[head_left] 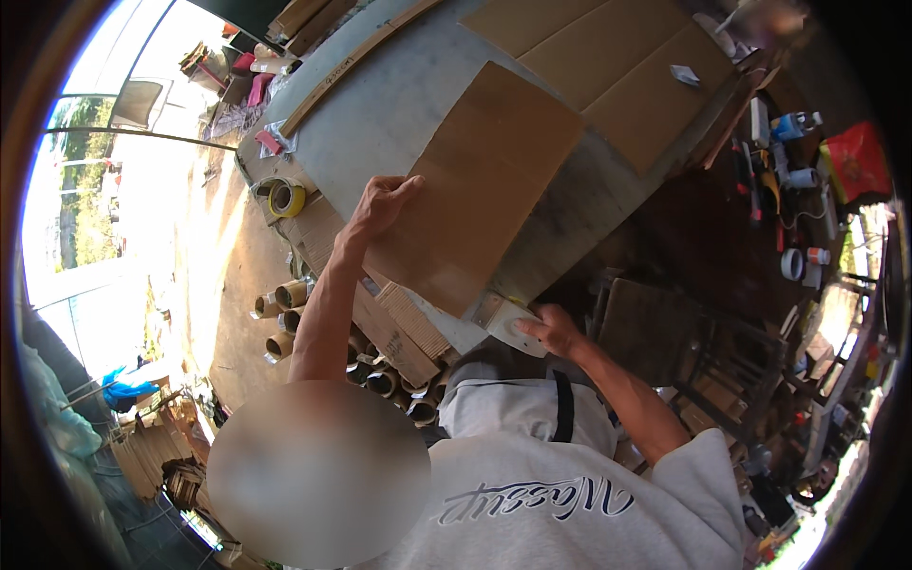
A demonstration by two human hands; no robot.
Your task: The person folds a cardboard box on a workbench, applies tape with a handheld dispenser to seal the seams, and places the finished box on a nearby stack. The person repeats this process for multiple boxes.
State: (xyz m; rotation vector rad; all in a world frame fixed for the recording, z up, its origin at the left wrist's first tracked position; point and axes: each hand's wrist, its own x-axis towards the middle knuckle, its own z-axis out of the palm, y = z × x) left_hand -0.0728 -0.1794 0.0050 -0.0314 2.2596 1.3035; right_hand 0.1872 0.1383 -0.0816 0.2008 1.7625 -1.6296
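A plain brown cardboard sheet lies at a slant over the grey tabletop, its near corner pointing towards my body. My left hand is closed on the sheet's left edge, fingers curled. Close to my waist, just by the near corner, my right hand grips a white, flat, blocky hand tool with a greyish plate at its far end. My thumb lies on top of this tool; its exact kind is unclear. Its plate end is beside the sheet's corner; whether they touch I cannot tell.
A larger creased cardboard sheet covers the table's far right. A wooden strip runs along the far left. Yellow tape sits at the left edge, above several cardboard tubes. Bottles and a red bag stand right.
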